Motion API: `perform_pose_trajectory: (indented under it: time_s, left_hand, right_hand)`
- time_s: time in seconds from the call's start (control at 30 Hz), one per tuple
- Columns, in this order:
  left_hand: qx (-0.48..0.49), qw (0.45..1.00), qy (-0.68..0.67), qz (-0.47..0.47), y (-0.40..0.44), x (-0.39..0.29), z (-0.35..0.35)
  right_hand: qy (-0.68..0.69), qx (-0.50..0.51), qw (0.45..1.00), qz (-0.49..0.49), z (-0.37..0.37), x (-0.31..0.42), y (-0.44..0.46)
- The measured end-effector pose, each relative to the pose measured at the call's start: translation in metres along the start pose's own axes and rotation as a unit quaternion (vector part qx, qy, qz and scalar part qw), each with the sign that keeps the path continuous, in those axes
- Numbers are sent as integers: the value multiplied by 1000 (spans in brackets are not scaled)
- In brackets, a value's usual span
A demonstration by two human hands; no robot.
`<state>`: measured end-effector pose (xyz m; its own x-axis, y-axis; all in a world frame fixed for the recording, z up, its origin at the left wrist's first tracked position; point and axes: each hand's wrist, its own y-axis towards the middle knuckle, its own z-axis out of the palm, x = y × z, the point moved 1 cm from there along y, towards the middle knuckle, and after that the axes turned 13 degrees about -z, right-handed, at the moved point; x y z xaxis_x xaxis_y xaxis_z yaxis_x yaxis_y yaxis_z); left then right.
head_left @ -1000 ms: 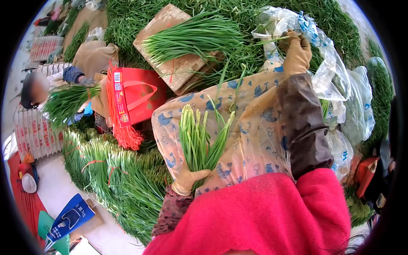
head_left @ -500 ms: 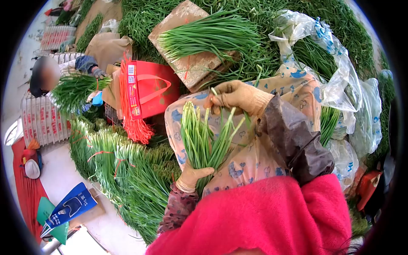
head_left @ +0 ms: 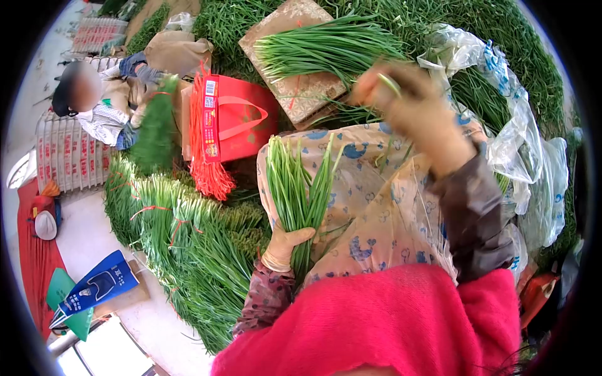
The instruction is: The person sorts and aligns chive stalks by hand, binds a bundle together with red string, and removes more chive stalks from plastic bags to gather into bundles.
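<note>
My left hand, in a pale glove, is closed around a bunch of garlic chives with the pale cut ends pointing up. The bunch stands over a patterned plastic sheet on my lap. My right hand, also gloved, is raised to the right of the bunch and smeared by motion. A pale green chive stalk shows at its fingers. Beyond that hand, a larger pile of chives lies on a patterned board, with a red tie at the board's near side.
A red bag hung with red ties stands left of the board. Tied chive bundles line the left. Loose chives heap at the back; clear plastic bags lie right. Another person handles a blurred bundle.
My right hand has moved from above the bunch up and to the right. My left hand keeps its hold. The other person's bundle has swung to the right, and the view has shifted slightly.
</note>
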<state>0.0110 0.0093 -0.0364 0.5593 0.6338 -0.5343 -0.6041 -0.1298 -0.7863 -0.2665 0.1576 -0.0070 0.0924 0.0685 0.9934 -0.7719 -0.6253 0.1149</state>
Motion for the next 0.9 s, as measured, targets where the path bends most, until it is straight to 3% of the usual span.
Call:
perform_pose_trajectory:
  time_s: [0.07, 0.17, 0.2, 0.27, 0.33, 0.4, 0.47, 0.5, 0.53, 0.63, 0.67, 0.73, 0.87, 0.9]
  left_hand:
    - [6, 1000, -7, 9, 0, -1, 3]
    - [46, 999, 27, 10, 1, 2, -2]
    - [44, 999, 28, 10, -1, 3, -3]
    - [63, 995, 35, -69, -2, 7, -2]
    - [64, 995, 41, -58, -3, 6, 1]
    - [82, 994, 22, -74, 0, 8, -2]
    - [103, 991, 21, -80, 2, 8, -5]
    - [118, 989, 12, -86, 2, 5, -5]
    - [133, 987, 3, -91, 2, 3, -5]
    - [154, 984, 9, -92, 5, -1, -14]
    - [158, 983, 8, -88, 5, -3, -16]
    - [158, 983, 8, -91, -1, -6, -15]
    - [137, 988, -31, -71, -14, -1, -18]
    - [127, 989, -37, -61, -14, 3, -25]
  right_hand:
    - [34, 141, 976, 165, 35, 19, -22]
    - [71, 164, 971, 160, 71, -17, -40]
    - [59, 191, 973, 118, 77, -22, -43]
    - [45, 214, 973, 76, 76, -27, -43]
    - [-49, 366, 922, 121, 69, -24, -34]
    - [-90, 353, 928, 73, 64, -44, -39]
    - [-140, 306, 940, -61, 57, -49, -36]
    - [-72, 314, 947, 10, 53, -41, -27]
    - [-74, 314, 947, 11, 51, -40, -24]
    - [-238, 193, 942, -136, 47, -37, -10]
    - [-279, 203, 930, -127, 41, -33, -2]
    - [-242, 61, 948, -197, 32, -40, 13]
    - [-140, -124, 980, -75, -14, -44, 57]
    - [-271, -76, 952, -119, -25, -52, 60]
